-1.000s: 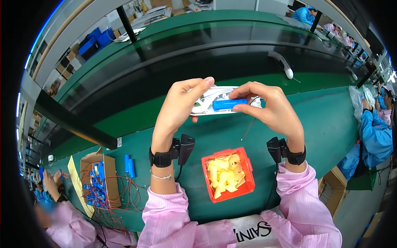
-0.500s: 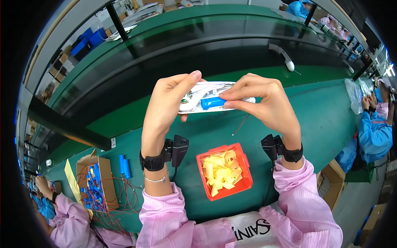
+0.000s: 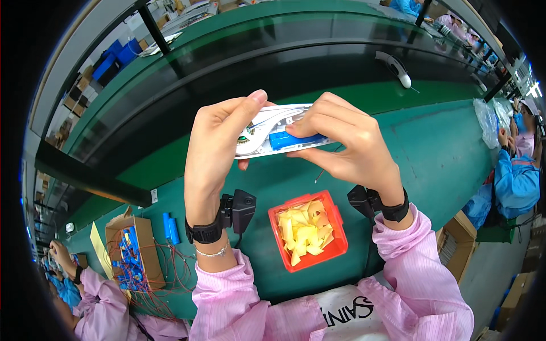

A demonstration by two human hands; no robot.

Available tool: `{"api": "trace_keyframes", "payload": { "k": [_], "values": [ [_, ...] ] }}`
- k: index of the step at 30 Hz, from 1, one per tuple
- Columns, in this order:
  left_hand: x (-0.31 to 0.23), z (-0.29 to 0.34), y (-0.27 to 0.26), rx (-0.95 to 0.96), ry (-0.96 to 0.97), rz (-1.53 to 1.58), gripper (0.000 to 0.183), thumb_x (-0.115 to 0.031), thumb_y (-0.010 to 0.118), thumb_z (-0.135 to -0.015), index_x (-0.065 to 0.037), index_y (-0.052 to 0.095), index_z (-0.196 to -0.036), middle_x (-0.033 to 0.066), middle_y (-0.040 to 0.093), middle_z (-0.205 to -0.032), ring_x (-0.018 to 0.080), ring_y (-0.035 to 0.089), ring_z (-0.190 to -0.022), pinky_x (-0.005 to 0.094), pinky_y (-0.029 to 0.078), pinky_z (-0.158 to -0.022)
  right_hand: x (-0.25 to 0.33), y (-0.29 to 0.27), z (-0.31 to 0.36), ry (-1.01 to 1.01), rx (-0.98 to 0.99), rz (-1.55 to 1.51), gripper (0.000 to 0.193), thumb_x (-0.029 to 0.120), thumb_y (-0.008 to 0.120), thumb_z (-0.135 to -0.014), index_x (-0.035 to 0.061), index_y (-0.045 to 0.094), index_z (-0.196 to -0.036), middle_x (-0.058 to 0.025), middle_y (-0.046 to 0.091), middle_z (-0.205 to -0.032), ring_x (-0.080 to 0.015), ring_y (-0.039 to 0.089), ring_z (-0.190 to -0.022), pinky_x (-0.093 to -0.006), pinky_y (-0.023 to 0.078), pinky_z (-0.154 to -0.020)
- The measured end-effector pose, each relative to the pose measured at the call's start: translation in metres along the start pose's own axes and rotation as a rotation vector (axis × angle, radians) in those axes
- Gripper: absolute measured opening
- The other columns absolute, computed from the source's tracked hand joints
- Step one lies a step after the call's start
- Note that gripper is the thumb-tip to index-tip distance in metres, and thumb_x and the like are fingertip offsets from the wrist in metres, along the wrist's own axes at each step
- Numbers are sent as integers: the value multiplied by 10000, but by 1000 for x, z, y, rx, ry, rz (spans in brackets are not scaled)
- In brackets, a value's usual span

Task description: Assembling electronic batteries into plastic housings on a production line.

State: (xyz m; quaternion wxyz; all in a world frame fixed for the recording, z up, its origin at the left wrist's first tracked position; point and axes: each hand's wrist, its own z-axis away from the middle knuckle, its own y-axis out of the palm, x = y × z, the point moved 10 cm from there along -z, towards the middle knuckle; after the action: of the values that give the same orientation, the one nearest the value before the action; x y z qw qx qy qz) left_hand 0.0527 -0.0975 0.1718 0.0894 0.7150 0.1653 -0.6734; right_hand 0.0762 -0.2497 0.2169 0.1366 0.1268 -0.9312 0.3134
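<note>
I hold a white plastic housing (image 3: 267,132) level above the green table, its open inside facing me. My left hand (image 3: 219,142) grips its left end, thumb on top. My right hand (image 3: 347,139) holds its right end, and its fingers press on a blue cylindrical cell (image 3: 291,140) lying in the housing. A small circuit part shows inside the housing by my left thumb. Both wrists wear black bands with small black devices.
An orange tray (image 3: 333,248) of yellow slips sits on the green table (image 3: 432,148) below my hands. At left are a cardboard box (image 3: 145,227) of blue cells with red wires and two loose blue cells (image 3: 170,227). Co-workers sit at far right and lower left.
Both hands have kept hold of the housing; it sits a little lower in view now. My right fingers have shifted along the blue cell.
</note>
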Motion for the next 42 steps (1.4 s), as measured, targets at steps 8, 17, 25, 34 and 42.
{"api": "trace_keyframes", "payload": {
  "k": [8, 17, 25, 34, 42],
  "values": [
    [13, -5, 0, 17, -27, -2, 397, -373, 637, -955, 10, 742, -954, 21, 659, -648, 27, 533, -465, 183, 354, -367, -7, 2, 0, -7, -3, -39, 279, 8, 845, -584, -17, 691, -815, -94, 679, -790, -245, 612, -725, -336, 496, -655],
    [27, -17, -1, 37, -79, -2, 438, -411, 625, -959, 13, 724, -920, 44, 660, -646, 52, 503, -428, 197, 357, -375, -13, -3, 5, 41, 27, 59, 321, 58, 797, -677, 29, 694, -980, -107, 639, -956, -294, 590, -910, -378, 505, -771],
    [161, -73, -127, -439, -35, -126, 401, -331, 533, -1003, 24, 573, -1185, 135, 685, -979, 151, 655, -700, 252, 493, -570, 5, -42, -8, 63, -66, 154, 420, 74, 733, -797, 98, 691, -1214, -103, 645, -1179, -282, 593, -1054, -369, 487, -900],
    [131, 35, -155, -151, -317, -997, 494, -378, 646, -905, 28, 646, -1186, 259, 662, -1161, 344, 645, -1104, 393, 497, -934, -6, -37, -3, 165, 39, 186, 270, 15, 654, -866, 10, 708, -1130, -125, 688, -1055, -230, 645, -965, -302, 484, -873],
    [158, 192, -213, -386, -561, -1554, 458, -297, 791, -784, 21, 542, -1001, 213, 690, -861, 383, 693, -831, 457, 564, -706, -19, -24, 0, 208, 99, 47, 248, 14, 637, -881, -8, 703, -1120, -128, 692, -920, -199, 639, -846, -279, 485, -782]
  ]
}}
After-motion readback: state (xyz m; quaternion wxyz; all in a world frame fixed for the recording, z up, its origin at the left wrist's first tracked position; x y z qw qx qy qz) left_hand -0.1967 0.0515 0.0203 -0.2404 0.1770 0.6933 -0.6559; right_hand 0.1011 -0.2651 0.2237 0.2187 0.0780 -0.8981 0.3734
